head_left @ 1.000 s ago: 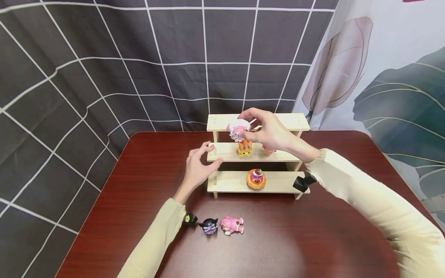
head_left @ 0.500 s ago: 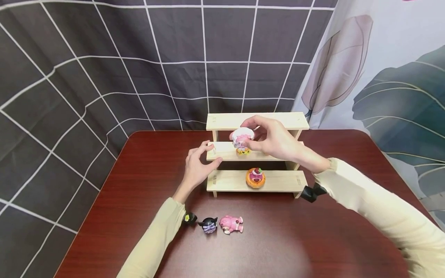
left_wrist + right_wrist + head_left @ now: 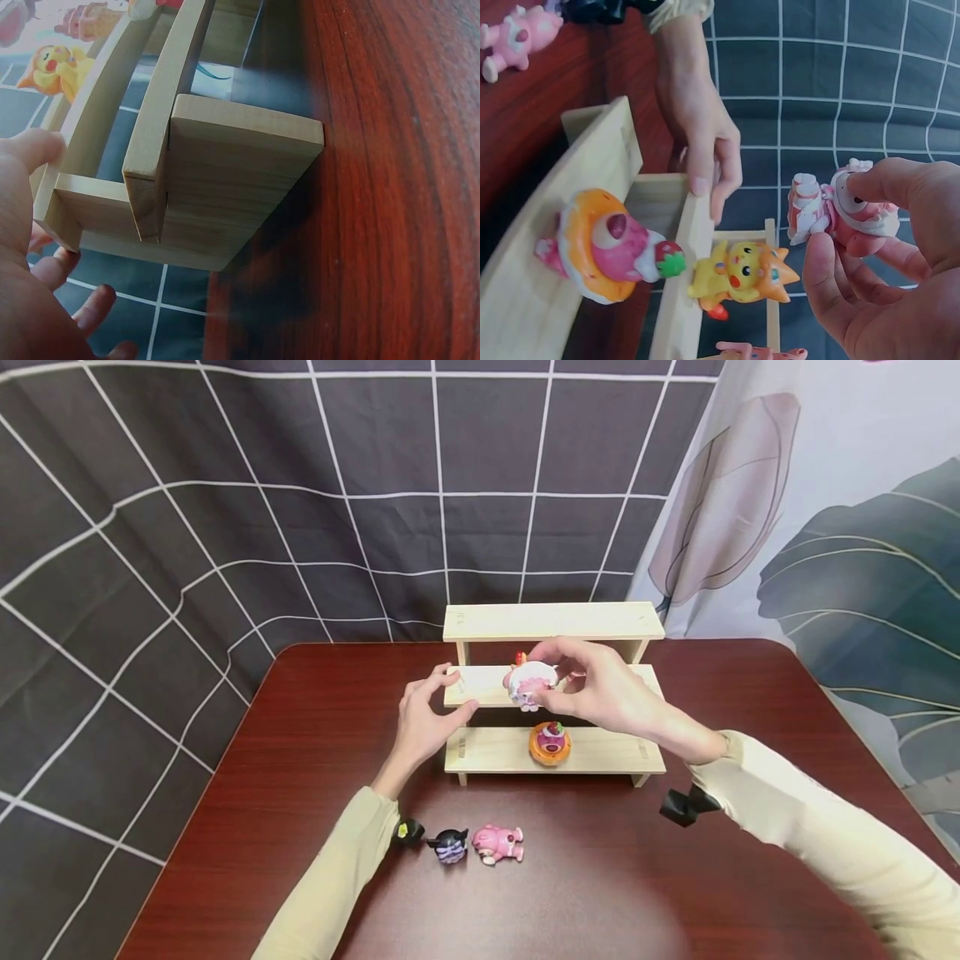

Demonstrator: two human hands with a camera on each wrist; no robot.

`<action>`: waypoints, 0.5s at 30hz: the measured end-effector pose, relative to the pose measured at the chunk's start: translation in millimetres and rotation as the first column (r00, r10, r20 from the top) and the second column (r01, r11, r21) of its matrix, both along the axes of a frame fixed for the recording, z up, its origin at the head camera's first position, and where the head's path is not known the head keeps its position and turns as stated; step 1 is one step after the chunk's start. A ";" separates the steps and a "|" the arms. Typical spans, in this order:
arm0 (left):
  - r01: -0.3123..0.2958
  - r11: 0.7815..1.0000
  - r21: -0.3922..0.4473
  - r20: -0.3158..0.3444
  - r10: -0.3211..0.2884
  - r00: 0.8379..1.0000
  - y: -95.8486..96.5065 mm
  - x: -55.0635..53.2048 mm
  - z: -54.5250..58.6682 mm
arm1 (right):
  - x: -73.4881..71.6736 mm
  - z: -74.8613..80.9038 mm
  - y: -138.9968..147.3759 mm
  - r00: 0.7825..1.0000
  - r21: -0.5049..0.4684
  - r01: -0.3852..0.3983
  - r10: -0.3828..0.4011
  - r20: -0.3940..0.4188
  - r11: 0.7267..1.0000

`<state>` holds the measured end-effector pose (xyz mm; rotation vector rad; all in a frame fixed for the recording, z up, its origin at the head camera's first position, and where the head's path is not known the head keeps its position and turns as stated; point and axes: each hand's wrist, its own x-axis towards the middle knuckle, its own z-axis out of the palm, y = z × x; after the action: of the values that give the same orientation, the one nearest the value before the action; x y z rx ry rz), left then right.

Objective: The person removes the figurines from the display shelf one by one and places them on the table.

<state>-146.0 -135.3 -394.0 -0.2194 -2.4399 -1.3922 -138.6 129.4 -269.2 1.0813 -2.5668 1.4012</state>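
My right hand [image 3: 611, 689] pinches a small pink figurine with a white cap-like top [image 3: 532, 683] between thumb and fingers. It is held in the air before the middle tier of a three-tier wooden display shelf [image 3: 487, 750]. In the right wrist view a yellow figurine with orange ears [image 3: 742, 271] stands on that tier, largely hidden from the head camera. Beside it, part of another pink figurine [image 3: 761, 352] shows. My left hand [image 3: 426, 720] holds the left end of the middle board, thumb at the front edge, fingers behind.
An orange ring-shaped figurine with a purple-pink middle [image 3: 551, 744] sits on the lowest tier. On the dark red table [image 3: 315, 827], in front of the shelf, lie a black and purple figurine [image 3: 450, 847] and a pink bear figurine [image 3: 498, 844]. Gridded dark cloth [image 3: 375, 527] hangs behind.
My right hand has brought the pink and white figurine down and slightly right, from near the top tier to before the middle one. The left hand stays at the shelf's end.
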 end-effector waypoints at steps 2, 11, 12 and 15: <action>0.001 1.000 0.002 -0.002 -0.001 1.000 -0.2 0.4 0.0 | 3.9 -3.5 1.0 1.000 -0.009 -0.004 0.004 0.007 1.000; -0.005 1.000 -0.012 -0.014 0.005 1.000 -0.8 -0.6 -1.2 | 20.6 -15.7 7.8 0.998 0.007 0.011 -0.011 0.067 1.000; -0.006 1.000 -0.014 -0.014 0.006 1.000 -0.7 -0.8 -1.2 | 21.9 -16.5 8.4 0.997 0.003 0.012 -0.012 0.079 1.000; -0.004 1.000 -0.012 -0.014 0.004 1.000 -0.5 -1.2 -1.5 | 25.0 -19.0 10.0 0.996 -0.009 0.007 -0.007 0.093 1.000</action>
<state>-147.2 -135.8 -395.5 -0.2265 -2.4363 -1.3703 -113.5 139.4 -288.2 1.0285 -2.6208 1.4954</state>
